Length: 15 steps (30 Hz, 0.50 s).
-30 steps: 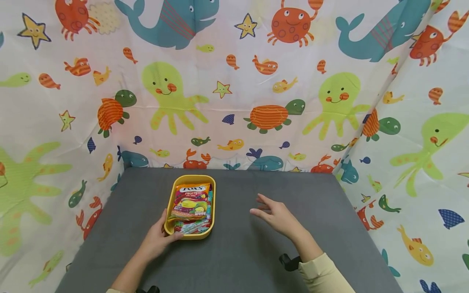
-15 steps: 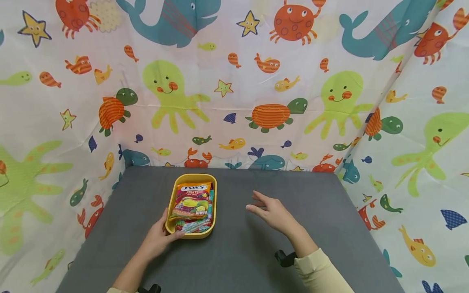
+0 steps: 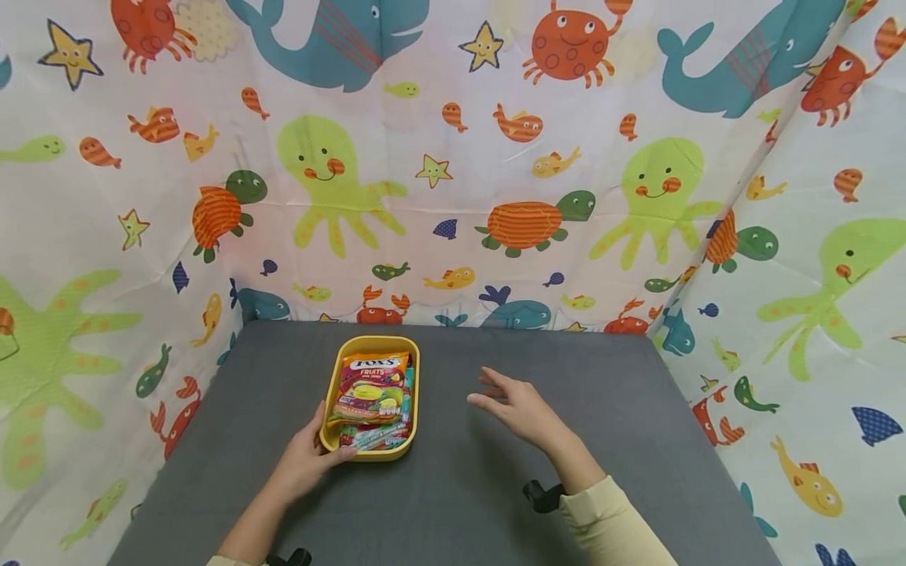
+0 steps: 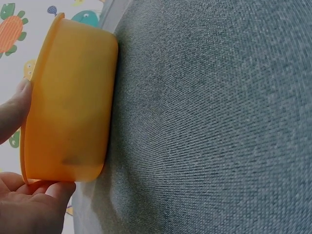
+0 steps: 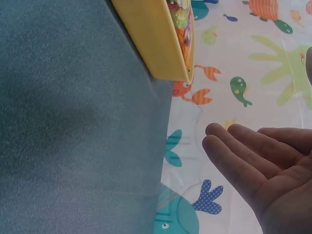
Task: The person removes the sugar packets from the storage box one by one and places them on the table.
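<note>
A yellow plastic tub (image 3: pixel 414 409) stands on the grey table, left of the middle. Inside it, an orange and purple Fox's fruit candy bag (image 3: pixel 370 391) lies on top of other colourful packets (image 3: pixel 375 437). My left hand (image 3: pixel 304 462) holds the tub's near left corner. In the left wrist view the thumb (image 4: pixel 18 105) presses the rim, and curled fingers (image 4: pixel 48 195) touch the end wall. To the right of the tub, my right hand (image 3: pixel 520 407) hovers over the table, fingers extended and holding nothing. The right wrist view shows those fingers (image 5: pixel 253 153) apart from the tub.
Grey cloth covers the table (image 3: pixel 453 511). A white curtain with sea animals (image 3: pixel 453 196) rises behind it and along both sides. Black straps (image 3: pixel 543 497) sit at the wrists.
My right hand has drifted left, a little closer to the tub. The left hand keeps its hold, and the tub stays put; the head view has shifted slightly.
</note>
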Motion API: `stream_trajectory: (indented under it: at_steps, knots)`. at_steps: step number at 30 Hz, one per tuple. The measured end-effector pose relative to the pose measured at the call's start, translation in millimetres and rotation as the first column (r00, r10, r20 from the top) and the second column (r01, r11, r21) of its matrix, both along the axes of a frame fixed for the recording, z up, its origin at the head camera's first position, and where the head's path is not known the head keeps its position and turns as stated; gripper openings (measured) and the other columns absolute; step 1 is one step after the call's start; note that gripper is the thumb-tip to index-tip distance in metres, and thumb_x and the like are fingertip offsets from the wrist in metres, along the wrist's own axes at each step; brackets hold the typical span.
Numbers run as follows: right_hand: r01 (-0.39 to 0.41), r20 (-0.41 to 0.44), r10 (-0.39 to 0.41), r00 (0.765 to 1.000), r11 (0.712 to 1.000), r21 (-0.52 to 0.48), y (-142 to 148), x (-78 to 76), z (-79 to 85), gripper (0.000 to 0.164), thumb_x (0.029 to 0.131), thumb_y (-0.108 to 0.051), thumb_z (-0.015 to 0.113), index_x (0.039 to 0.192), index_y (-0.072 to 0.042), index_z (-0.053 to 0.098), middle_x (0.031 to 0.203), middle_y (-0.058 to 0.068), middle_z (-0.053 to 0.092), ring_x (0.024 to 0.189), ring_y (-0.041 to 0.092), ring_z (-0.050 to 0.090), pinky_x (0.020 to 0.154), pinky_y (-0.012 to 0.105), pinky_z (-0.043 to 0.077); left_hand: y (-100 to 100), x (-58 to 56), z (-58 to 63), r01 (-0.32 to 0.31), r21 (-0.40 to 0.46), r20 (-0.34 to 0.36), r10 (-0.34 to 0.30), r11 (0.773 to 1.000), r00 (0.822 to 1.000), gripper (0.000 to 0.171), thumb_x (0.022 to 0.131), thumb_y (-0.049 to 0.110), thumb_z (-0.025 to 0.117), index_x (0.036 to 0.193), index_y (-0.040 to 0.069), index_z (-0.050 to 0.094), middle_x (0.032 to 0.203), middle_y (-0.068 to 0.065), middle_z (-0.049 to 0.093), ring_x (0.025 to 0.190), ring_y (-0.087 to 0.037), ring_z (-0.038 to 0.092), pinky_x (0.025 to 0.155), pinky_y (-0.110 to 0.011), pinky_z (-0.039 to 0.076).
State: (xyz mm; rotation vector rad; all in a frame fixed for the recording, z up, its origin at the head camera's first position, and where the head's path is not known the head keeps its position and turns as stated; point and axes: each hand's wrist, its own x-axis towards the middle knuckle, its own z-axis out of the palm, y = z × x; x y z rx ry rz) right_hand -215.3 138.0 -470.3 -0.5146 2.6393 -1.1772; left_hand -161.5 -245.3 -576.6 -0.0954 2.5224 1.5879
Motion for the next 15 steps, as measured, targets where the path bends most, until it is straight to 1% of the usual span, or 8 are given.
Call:
stream_trajectory:
  at_steps: [4, 9, 15]
  knots:
    - [-0.007, -0.006, 0.007, 1.0, 1.0, -0.001, -6.3, -2.2, 0.0, 0.082, 0.093, -0.059, 0.063, 0.157, -0.015, 0.037, 0.15, 0.007, 0.054, 0.129, 0.024, 0.061, 0.106, 0.052, 0.052, -0.8, 0.5, -1.7, -0.005, 0.008, 0.001, 0.005, 1.0, 1.0, 0.111, 0.089, 0.039, 0.078, 0.163, 0.006, 0.002, 0.169, -0.02, 0.01, 0.15, -0.034, 0.029, 0.116, -0.049, 0.039]
    - [-0.008, -0.008, 0.008, 1.0, 1.0, -0.005, -12.7, -4.5, 1.2, 0.082, 0.094, -0.059, 0.062, 0.157, -0.014, 0.037, 0.15, 0.007, 0.054, 0.13, 0.024, 0.06, 0.106, 0.052, 0.051, -1.1, -0.8, -3.9, -0.006, 0.025, 0.0, 0.006, 1.0, 1.0, 0.111, 0.089, 0.039, 0.077, 0.163, 0.008, 0.001, 0.169, -0.019, 0.011, 0.149, -0.033, 0.031, 0.115, -0.048, 0.042]
    - [-0.02, 0.018, 0.02, 1.0, 1.0, -0.021, -19.6, -6.0, 2.3, 0.083, 0.093, -0.059, 0.064, 0.157, -0.014, 0.038, 0.151, 0.007, 0.053, 0.131, 0.026, 0.059, 0.106, 0.052, 0.051, -1.6, -1.1, -6.3, -0.003, 0.049, -0.01, 0.004, 0.999, 1.0, 0.111, 0.089, 0.039, 0.078, 0.163, 0.008, 0.001, 0.168, -0.019, 0.013, 0.148, -0.032, 0.034, 0.113, -0.046, 0.044]
